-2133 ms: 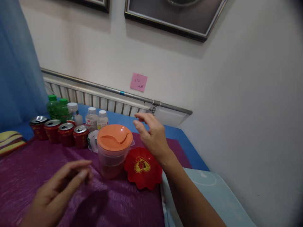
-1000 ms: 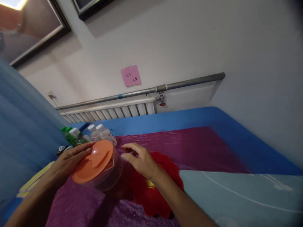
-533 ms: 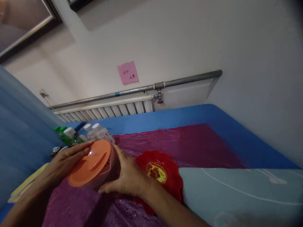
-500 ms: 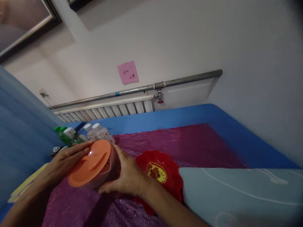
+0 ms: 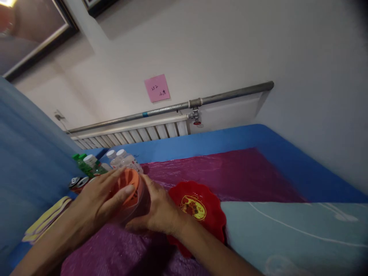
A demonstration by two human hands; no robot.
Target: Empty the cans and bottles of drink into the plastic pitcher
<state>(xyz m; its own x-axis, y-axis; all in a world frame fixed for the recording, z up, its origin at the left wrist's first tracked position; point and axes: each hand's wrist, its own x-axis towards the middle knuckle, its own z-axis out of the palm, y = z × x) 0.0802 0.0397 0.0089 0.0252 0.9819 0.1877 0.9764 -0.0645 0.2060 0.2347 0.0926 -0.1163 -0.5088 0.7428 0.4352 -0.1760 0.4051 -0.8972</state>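
A clear plastic container (image 5: 132,212) with an orange slotted top (image 5: 131,177) is tilted between my hands, at the lower left of the view. My left hand (image 5: 106,197) lies across the orange top, its thumb bent over the near side and its fingers along the far edge. My right hand (image 5: 161,209) is wrapped round the container's right side. Much of the top is hidden under the left hand. To the right of the container, a red scalloped dish (image 5: 214,207) with a yellow printed centre lies partly behind my right forearm.
A purple plastic sheet (image 5: 97,249) covers part of the blue surface (image 5: 230,136). Bottles with white caps (image 5: 129,163), green bottles (image 5: 84,166) and drink cans (image 5: 80,184) stand behind my left hand. A yellow towel (image 5: 47,218) lies left; pale green cloth (image 5: 287,230) lies right.
My left hand has come forward over the orange top, its thumb now bent across it. Slots show where a broad smooth orange lid was visible before. My right hand keeps its hold.
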